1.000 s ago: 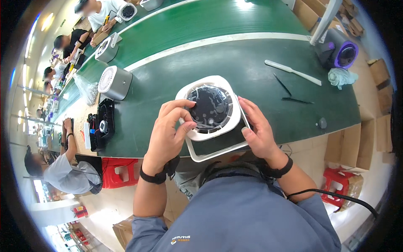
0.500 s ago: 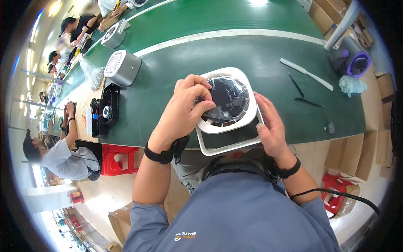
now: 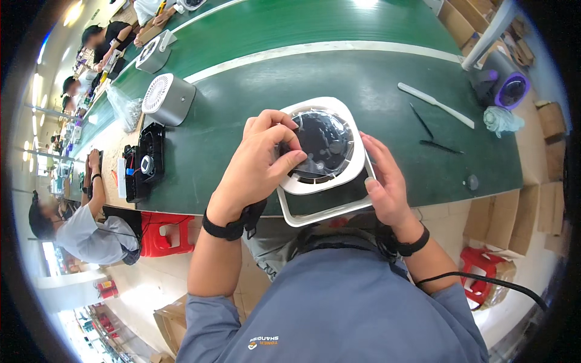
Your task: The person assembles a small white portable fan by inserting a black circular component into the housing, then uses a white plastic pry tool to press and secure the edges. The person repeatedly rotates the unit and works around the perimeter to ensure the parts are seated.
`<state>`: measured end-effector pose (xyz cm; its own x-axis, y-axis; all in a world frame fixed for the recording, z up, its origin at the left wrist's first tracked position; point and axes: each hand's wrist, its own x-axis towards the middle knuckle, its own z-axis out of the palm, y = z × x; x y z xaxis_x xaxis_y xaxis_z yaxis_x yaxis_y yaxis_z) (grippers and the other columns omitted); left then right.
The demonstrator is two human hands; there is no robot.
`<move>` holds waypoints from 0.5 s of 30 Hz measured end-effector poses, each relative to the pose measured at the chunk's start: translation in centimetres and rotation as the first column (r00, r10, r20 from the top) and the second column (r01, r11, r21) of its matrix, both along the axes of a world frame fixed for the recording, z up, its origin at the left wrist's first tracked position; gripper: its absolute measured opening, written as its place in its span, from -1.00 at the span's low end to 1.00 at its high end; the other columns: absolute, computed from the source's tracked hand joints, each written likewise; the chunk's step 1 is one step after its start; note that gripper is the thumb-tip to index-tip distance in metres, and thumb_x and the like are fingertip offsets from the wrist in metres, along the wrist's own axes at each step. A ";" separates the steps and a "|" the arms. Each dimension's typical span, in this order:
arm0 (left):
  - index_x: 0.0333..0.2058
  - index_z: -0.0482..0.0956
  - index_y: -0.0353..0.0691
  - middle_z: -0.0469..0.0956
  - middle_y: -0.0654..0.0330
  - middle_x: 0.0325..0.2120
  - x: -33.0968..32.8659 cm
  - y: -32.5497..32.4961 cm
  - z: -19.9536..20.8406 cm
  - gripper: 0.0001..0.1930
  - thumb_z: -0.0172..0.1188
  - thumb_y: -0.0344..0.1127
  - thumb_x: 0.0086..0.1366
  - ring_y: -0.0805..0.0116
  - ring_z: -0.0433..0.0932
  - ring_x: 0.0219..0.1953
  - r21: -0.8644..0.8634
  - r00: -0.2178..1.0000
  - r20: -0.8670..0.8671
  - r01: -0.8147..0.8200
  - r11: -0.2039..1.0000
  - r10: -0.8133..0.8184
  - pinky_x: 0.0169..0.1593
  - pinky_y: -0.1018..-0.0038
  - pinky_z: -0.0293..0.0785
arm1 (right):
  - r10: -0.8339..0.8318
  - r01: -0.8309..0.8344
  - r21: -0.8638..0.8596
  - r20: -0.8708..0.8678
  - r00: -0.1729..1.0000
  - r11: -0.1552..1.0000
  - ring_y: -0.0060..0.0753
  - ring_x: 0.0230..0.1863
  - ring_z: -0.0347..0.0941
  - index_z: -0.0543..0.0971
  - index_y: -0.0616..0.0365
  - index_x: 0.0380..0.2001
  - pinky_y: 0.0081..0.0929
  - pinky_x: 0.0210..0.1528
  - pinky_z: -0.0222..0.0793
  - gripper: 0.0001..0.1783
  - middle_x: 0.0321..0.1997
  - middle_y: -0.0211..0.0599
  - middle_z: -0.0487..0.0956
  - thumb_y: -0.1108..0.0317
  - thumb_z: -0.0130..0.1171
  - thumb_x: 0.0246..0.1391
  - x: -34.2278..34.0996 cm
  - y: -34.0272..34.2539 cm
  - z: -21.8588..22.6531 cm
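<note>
A white rounded-square appliance (image 3: 343, 111) stands at the table's near edge, with a glossy black round panel (image 3: 330, 139) facing up and a white U-shaped bracket (image 3: 324, 216) on its near side. Clear film (image 3: 315, 162) wrinkles over the panel. My left hand (image 3: 260, 156) is closed at the panel's left edge, thumb and forefinger pinching the film. With fingers along the right side and thumb near the bracket, my right hand (image 3: 387, 184) grips the appliance. The underside is hidden.
To the right lie a white plastic scraper (image 3: 436, 104), two thin black tools (image 3: 422, 121) and a pale cloth (image 3: 502, 121) beside a purple-rimmed device (image 3: 513, 91). On the left are a silver appliance (image 3: 172, 100) and an opened black housing (image 3: 145, 163). Co-workers sit farther left.
The whole scene has shifted slightly left in view. My left fingers keep their pinch at the panel's edge, and my right hand keeps its hold; little else differs.
</note>
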<state>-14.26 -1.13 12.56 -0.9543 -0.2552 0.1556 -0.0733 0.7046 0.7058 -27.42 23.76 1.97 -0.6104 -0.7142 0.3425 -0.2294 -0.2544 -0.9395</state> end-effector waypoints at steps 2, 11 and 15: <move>-0.27 0.61 -0.23 0.51 0.10 0.10 0.0 0.1 0.2 -0.67 0.59 -0.28 0.12 0.00 0.41 0.22 -0.005 1.000 0.008 0.019 1.000 -0.019 0.36 0.19 0.33 | 0.000 0.000 0.015 0.008 1.000 1.000 -0.02 0.58 0.29 0.30 0.38 0.53 -0.16 0.54 0.31 -0.18 0.60 0.11 0.25 0.13 0.16 0.34 0.0 0.1 0.1; -0.14 0.61 -0.19 0.43 0.01 0.25 0.1 1.1 1.2 -0.46 0.70 -0.25 -0.08 -0.13 0.32 0.30 -0.038 0.998 0.067 0.021 0.999 -0.019 0.39 0.07 0.33 | -0.002 0.002 0.015 0.011 1.000 1.000 0.00 0.58 0.28 0.31 0.36 0.53 -0.13 0.52 0.34 -0.20 0.59 0.13 0.26 0.24 0.16 0.29 -0.1 0.0 0.1; -0.01 0.63 -0.13 0.31 -0.09 0.43 -0.4 2.5 0.3 -0.37 0.68 -0.10 -0.06 -0.18 0.28 0.40 -0.153 0.999 -0.017 -0.041 0.987 0.039 0.48 0.01 0.20 | -0.002 0.001 0.019 0.018 1.000 1.000 0.02 0.59 0.28 0.32 0.33 0.53 -0.12 0.52 0.35 -0.19 0.59 0.12 0.27 0.32 0.15 0.23 0.0 0.1 0.4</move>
